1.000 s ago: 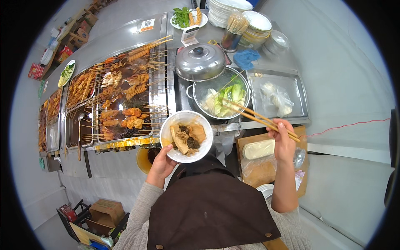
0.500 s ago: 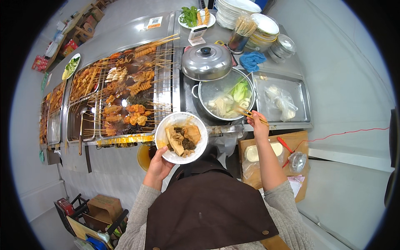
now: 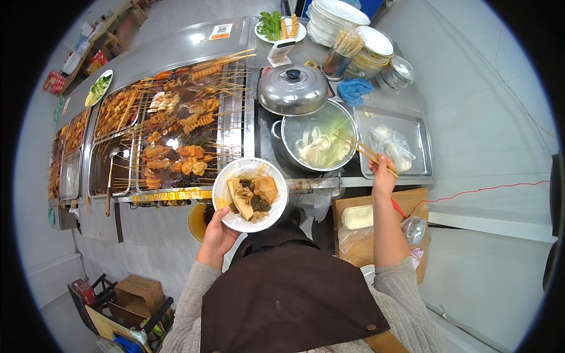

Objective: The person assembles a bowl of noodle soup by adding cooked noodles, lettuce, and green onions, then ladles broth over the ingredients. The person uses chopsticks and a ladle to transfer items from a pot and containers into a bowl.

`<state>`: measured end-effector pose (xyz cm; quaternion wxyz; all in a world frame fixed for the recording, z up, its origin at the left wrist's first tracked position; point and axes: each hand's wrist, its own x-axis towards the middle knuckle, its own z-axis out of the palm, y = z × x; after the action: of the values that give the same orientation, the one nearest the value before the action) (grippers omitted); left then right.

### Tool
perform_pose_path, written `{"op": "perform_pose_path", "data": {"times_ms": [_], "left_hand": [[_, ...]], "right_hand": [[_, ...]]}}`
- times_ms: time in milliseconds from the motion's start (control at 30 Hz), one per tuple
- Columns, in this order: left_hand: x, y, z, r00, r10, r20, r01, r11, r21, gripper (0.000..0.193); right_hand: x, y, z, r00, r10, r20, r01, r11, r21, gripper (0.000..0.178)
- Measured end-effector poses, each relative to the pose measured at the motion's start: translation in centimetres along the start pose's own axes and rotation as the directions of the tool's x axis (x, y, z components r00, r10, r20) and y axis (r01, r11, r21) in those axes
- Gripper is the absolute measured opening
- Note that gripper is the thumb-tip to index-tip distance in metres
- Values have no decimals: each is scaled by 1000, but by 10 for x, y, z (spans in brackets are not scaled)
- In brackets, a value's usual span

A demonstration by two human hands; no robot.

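My left hand [image 3: 218, 236] grips the near left rim of a white bowl [image 3: 222, 213]. Pieces of brown tofu and dark cooked greens [image 3: 259, 203] lie inside it. Above the front edge of the counter, my right hand [image 3: 384, 176] is closed around a pair of chopsticks [image 3: 373, 155]. Their tips point left, over the right side of a steel pot [image 3: 283, 141]. Wide pale strips [image 3: 315, 147] float in its cloudy, greenish liquid. A steel lid [image 3: 292, 91] with a black knob rests at the pot's far side.
Left of the pot, sectioned trays hold many skewers [image 3: 191, 123] in dark broth, and a ladle [image 3: 110, 176] leans there. A steel tray [image 3: 422, 132] with a plastic bag sits right. Stacked bowls [image 3: 376, 42] and a skewer holder [image 3: 336, 63] stand behind. Below is a wooden board [image 3: 382, 247].
My right hand has moved right with the chopsticks, lifting the tips toward the pot's right side. The leafy greens in the pot no longer show; pale strips do. The bowl stays nearly in place.
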<state>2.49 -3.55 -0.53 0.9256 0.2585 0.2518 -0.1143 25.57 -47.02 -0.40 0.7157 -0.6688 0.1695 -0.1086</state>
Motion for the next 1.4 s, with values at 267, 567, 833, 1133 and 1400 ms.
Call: {"op": "perform_pose_path", "data": {"times_ms": [267, 567, 833, 1133, 1400], "left_hand": [[-13, 7, -23, 999, -18, -29, 17, 1000, -19, 65], [-48, 22, -56, 999, -36, -14, 35, 994, -101, 61], [-75, 24, -80, 1000, 17, 21, -13, 989, -150, 61], [-165, -11, -91, 985, 133, -111, -153, 969, -193, 62], [-223, -20, -103, 949, 272, -156, -301, 932, -203, 64]], "right_hand": [[7, 25, 16, 995, 98, 27, -96, 992, -82, 30], [-61, -51, 6, 972, -233, 35, 235, 960, -152, 30], [-79, -3, 38, 977, -207, 59, 213, 967, -138, 29], [-84, -16, 19, 962, -244, 122, 261, 954, -145, 29], [-107, -21, 8, 981, -194, -7, 194, 977, 83, 32]]}}
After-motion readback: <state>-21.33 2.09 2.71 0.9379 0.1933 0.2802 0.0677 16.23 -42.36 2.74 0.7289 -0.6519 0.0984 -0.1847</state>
